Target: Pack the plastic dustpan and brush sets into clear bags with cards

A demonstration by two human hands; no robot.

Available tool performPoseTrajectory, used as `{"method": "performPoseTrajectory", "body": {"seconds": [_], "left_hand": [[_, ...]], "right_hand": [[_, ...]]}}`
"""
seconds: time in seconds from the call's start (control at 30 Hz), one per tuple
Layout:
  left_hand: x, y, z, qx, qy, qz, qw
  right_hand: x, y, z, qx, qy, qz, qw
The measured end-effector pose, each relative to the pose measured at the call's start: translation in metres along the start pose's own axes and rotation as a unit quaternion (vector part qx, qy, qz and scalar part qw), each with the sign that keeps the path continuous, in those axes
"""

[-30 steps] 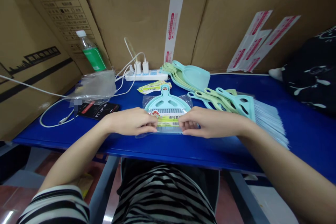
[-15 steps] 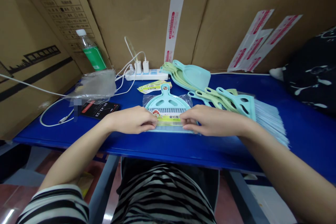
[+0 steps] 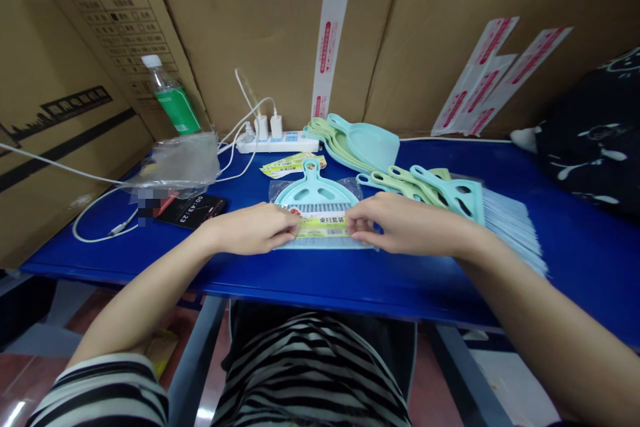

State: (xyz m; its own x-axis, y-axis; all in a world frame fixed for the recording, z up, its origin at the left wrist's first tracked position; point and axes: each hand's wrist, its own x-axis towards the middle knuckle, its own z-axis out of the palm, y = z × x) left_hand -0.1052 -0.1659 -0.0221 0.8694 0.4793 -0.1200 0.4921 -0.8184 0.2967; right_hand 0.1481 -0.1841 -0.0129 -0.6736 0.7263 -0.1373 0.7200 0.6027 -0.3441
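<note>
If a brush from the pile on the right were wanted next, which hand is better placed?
Probably the right hand: it is beside the brushes, at the right side of the bagged dustpan set. The left hand is across the set, farther away.

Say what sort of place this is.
Probably a packing workstation: taped cardboard stands behind a blue table that holds stacked dustpans and printed labels.

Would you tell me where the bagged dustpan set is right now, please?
In the head view, the bagged dustpan set lies near the centre, between the left hand and right hand, left of the overlapping brushes.
</note>
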Motion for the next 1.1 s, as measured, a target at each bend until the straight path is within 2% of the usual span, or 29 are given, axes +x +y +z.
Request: {"method": "performPoseTrajectory", "body": {"seconds": [0.33, 0.63, 0.83, 0.93, 1.1], "left_hand": [[0.003, 0.004, 0.002, 0.007, 0.023, -0.064, 0.998], [0.004, 0.008, 0.001, 0.154, 0.057, -0.122, 0.979], [0.005, 0.012, 0.0, 0.154, 0.042, -0.164, 0.973], [0.006, 0.013, 0.001, 0.15, 0.042, -0.175, 0.972], [0.006, 0.015, -0.001, 0.21, 0.024, -0.218, 0.953]], "right_hand": [[0.009, 0.003, 0.008, 0.015, 0.026, 0.04, 0.999], [0.012, 0.009, 0.013, 0.007, 0.058, 0.034, 0.998], [0.008, -0.006, 0.009, -0.076, 0.076, 0.1, 0.989], [0.007, -0.011, 0.007, -0.097, 0.061, 0.143, 0.983], [0.009, -0.007, 0.01, -0.103, 0.05, 0.165, 0.98]]}}
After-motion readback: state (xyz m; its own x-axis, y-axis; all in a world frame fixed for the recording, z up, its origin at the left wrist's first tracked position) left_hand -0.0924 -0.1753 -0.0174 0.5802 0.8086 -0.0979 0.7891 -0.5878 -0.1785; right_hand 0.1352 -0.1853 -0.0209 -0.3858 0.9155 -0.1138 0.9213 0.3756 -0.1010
